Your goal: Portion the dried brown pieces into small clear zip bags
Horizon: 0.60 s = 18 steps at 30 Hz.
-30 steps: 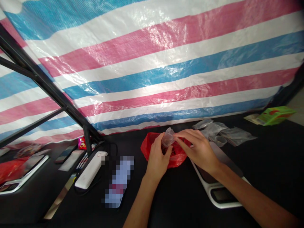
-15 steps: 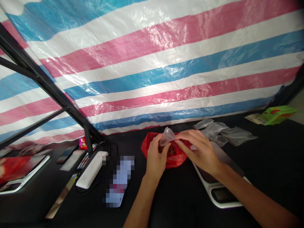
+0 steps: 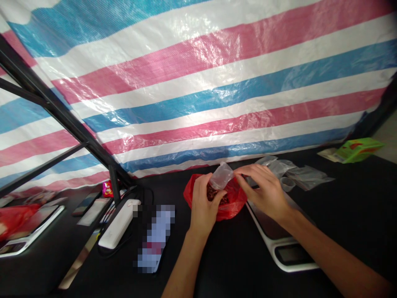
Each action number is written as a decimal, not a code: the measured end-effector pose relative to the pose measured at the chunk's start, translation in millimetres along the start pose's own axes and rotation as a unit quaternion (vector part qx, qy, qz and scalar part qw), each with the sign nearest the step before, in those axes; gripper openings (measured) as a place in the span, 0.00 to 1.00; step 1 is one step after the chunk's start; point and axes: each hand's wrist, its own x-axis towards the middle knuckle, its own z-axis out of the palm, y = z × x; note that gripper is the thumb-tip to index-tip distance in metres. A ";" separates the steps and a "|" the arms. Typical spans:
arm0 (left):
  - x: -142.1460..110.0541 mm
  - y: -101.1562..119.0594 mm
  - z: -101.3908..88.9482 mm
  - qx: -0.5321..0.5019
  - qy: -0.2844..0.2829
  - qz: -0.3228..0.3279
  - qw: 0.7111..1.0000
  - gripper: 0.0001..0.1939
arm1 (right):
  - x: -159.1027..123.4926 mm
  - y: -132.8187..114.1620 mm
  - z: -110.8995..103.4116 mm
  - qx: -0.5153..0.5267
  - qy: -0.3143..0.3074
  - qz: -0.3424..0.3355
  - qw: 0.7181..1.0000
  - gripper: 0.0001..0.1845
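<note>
Over the open red plastic bag [image 3: 233, 209] I hold a small clear plastic bag [image 3: 221, 176], its mouth slanting down to the left. My left hand [image 3: 203, 205] curls around its lower end, with the thumb low near the contents. Fingertips of my right hand [image 3: 263, 186] pinch its right edge. Small reddish-brown pieces [image 3: 213, 193] lie inside the red bag, partly hidden by my left hand. Beneath my right forearm is a white-rimmed digital scale [image 3: 279, 248] with a dark display, partly covered by the arm.
Several clear plastic bags [image 3: 307, 176] lie beyond the scale, with a green packet [image 3: 356, 150] farther right. Left of my hands are a phone [image 3: 158, 238] with a blurred screen, a white power strip [image 3: 119, 223] and cables. A striped tarp [image 3: 217, 82] hangs behind; a black metal frame [image 3: 65, 120] slants at left.
The clear bag has opened into a fuller, rounder shape and tilted right. My right hand has shifted slightly right and up with its edge. My left thumb has moved slightly away from it.
</note>
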 end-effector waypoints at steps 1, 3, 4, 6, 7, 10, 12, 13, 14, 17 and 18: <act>0.2 0.0 -0.4 0.013 0.007 0.007 1.000 0.30 | 1.1 6.7 -1.8 -0.020 0.013 0.016 1.000 0.05; 0.7 0.2 -1.8 0.039 0.011 0.011 0.999 0.30 | 2.7 23.7 -6.3 -0.061 0.037 0.077 0.994 0.05; 1.0 0.5 -2.7 0.049 0.012 0.010 0.999 0.28 | 2.8 33.3 -8.8 -0.079 0.046 0.113 0.989 0.06; 1.9 1.8 -4.6 0.063 0.014 0.007 0.998 0.23 | 0.8 53.6 -13.5 -0.113 0.029 0.184 0.976 0.08; 2.5 2.6 -5.4 0.069 0.016 0.006 0.997 0.21 | -1.5 63.4 -15.5 -0.133 0.009 0.219 0.966 0.09; 4.4 4.6 -7.1 0.082 0.033 0.006 0.996 0.15 | -11.1 87.8 -19.3 -0.192 -0.074 0.262 0.943 0.10; 5.5 4.9 -7.6 0.096 0.051 0.005 0.994 0.13 | -16.1 97.3 -20.1 -0.240 -0.105 0.242 0.934 0.13; 5.8 4.8 -7.9 0.110 0.061 0.003 0.992 0.12 | -17.2 99.5 -20.1 -0.258 -0.108 0.230 0.932 0.14; 6.0 4.4 -8.1 0.132 0.071 -0.002 0.989 0.12 | -17.3 99.8 -19.7 -0.264 -0.104 0.219 0.934 0.14; 5.1 1.5 -9.2 0.225 0.112 -0.044 0.967 0.12 | -13.9 90.5 -16.3 -0.179 -0.109 0.187 0.960 0.14; 4.6 -0.3 -9.7 0.253 0.121 -0.065 0.958 0.14 | -12.8 84.6 -14.2 -0.138 -0.125 0.180 0.966 0.14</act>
